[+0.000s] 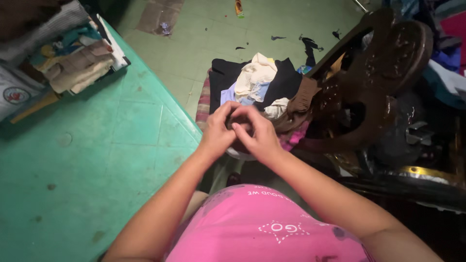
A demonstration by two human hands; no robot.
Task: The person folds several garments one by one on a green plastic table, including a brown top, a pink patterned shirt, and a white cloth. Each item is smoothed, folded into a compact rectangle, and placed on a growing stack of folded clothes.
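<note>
Both forearms rise from the bottom edge and converge toward the centre of the view, over the gap between the green table (87,160) and a dark wooden chair (374,82). The left hand (218,131) comes in from about 7 o'clock, wrist straight, fingers curled inward with the knuckles up. The right hand (259,136) comes in from about 5 o'clock, its fingers bent and meeting those of the left. The fingertips of both hands press together around a small dark thing (238,121), too hidden to identify; both hands are nearly closed on it in a pinching pose, though how firmly each one grips cannot be told.

Just beyond the hands, at 12 o'clock, lies a pile of clothes (257,82), black, cream and pale blue. At 10 o'clock, on the far corner of the table, sits a stack of folded cloth (73,58). A pink shirt (262,228) fills the view at 6 o'clock.
</note>
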